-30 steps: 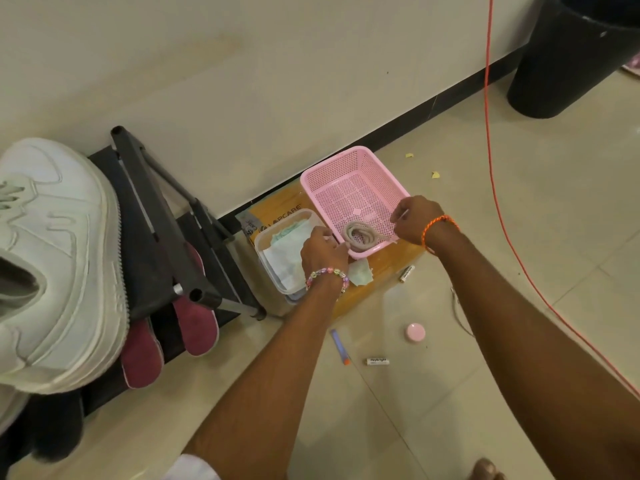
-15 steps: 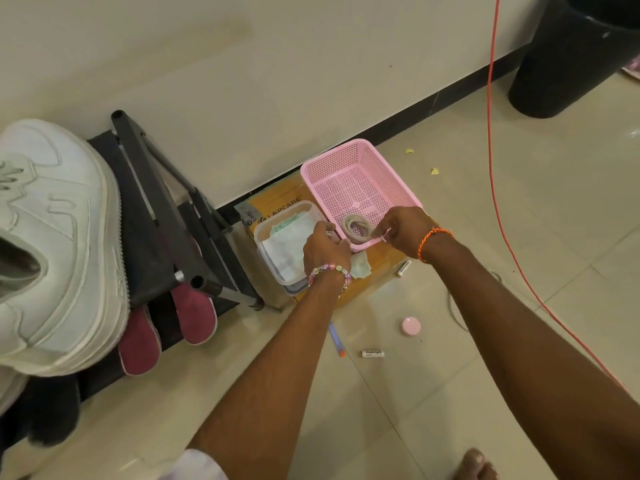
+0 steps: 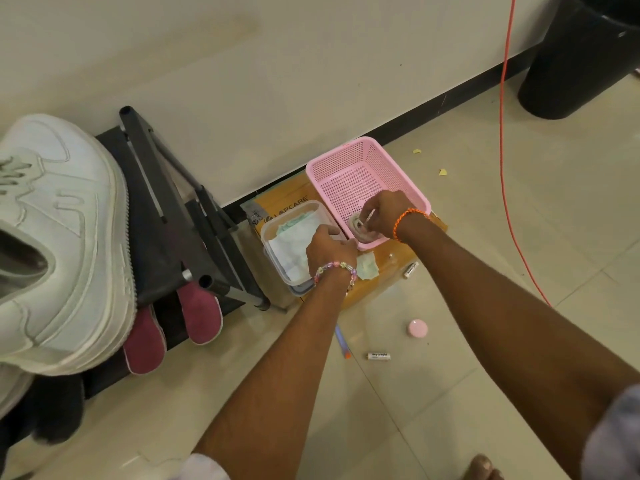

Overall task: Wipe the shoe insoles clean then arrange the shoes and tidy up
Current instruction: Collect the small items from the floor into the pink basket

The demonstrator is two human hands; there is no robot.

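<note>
White leather, thick-soled and smooth, fills the far left: a big sneaker [image 3: 59,244] sits on top of the dark metal shoe rack [image 3: 180,216], and below it two maroon insoles [image 3: 173,323], flat, fuzzy and rounded at the toe, stick out from the rack's lower shelf with their long axes running toward me. Right of the rack a clear plastic tub [image 3: 277,237] holds crumpled white wipes [image 3: 294,244], soft and folded; it rests on the near-left corner of a yellow cardboard box [image 3: 377,285]. My left hand [image 3: 329,249] lies over the tub's right rim, its fingers curled there, though I cannot tell whether they pinch the rim, a wipe or nothing. Next comes the pink basket [image 3: 346,168], rigid perforated plastic, on the box's right half. My right hand [image 3: 384,213] is down inside its near corner, fingers pinching something thin and pale just above a coiled grey ring [image 3: 356,225] on the basket floor. I judge the insoles lie well to the left of both hands, the left hand nearer. On the floor tiles near me lie a pen [image 3: 341,342], a battery [image 3: 378,356] and a pink cap [image 3: 417,328].
</note>
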